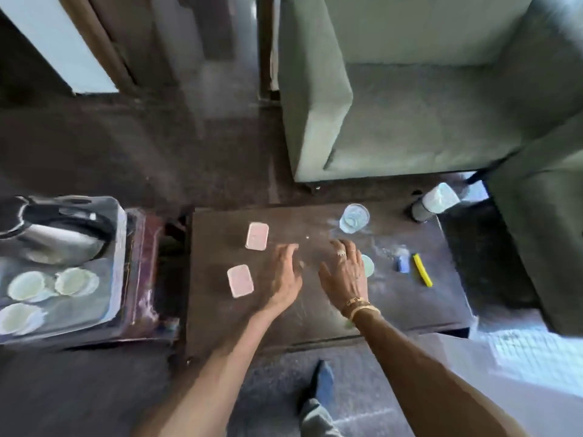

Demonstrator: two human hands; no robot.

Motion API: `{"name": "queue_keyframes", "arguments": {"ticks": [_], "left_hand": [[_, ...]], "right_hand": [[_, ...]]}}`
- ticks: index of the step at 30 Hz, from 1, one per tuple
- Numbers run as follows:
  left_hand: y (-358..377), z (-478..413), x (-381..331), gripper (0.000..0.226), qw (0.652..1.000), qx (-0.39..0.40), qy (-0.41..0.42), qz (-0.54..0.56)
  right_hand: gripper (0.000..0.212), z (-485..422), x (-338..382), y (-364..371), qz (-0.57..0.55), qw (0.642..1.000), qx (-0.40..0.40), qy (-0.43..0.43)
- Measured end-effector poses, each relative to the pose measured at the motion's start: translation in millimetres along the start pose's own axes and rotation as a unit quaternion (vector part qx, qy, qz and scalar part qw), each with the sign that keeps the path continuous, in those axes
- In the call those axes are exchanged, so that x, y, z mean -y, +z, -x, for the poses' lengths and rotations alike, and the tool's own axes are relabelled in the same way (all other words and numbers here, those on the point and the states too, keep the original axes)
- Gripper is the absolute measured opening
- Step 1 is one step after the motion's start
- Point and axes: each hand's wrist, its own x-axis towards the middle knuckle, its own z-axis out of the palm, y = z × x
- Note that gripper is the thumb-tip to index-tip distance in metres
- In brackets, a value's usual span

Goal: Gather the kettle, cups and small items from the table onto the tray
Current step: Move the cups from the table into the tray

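On the dark low table point(410, 304) lie two pink rectangular coasters point(257, 236) point(240, 280), a clear glass point(354, 218), a pale round disc point(368, 265), a small blue item point(403, 264) and a yellow stick point(422, 270). My left hand point(284, 274) hovers over the table's middle with fingers loosely spread, holding nothing. Beside it my right hand point(345, 271), with rings and bracelets, is spread flat and partly covers the pale disc. To the left, a tray point(118, 247) holds a silver kettle point(60, 238) and three white cups point(75, 280).
A grey-green armchair point(410, 89) stands behind the table and another seat point(542, 231) at the right. A glass tumbler point(435, 200) lies on the floor at the table's far right corner. The tray rests on a reddish stand point(148, 272). My foot point(321, 383) is below the table's front edge.
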Motion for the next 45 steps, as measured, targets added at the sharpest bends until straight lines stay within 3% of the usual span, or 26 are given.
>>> {"name": "queue_keyframes", "arguments": {"ticks": [7,15,21,32,45], "left_hand": [[112,-7,-42,0.038,0.992,0.104,-0.071,0.019],[194,-32,-44,0.041,0.976,0.157,-0.148,0.015],[234,-55,-40,0.045,0.969,0.176,-0.175,0.005],[267,-83,-25,0.041,0.967,0.162,-0.194,-0.031],[266,-80,-8,0.040,0.966,0.158,-0.203,0.010]], "right_hand": [[0.068,1,-123,-7,-0.010,0.995,0.043,0.092],[0.088,-30,-190,22,-0.001,0.986,0.120,0.116],[0.098,-58,-211,48,-0.009,0.982,0.145,0.117],[0.088,-89,-221,90,-0.039,0.983,0.144,0.107],[0.082,-85,-219,101,-0.023,0.987,0.129,0.089]]}}
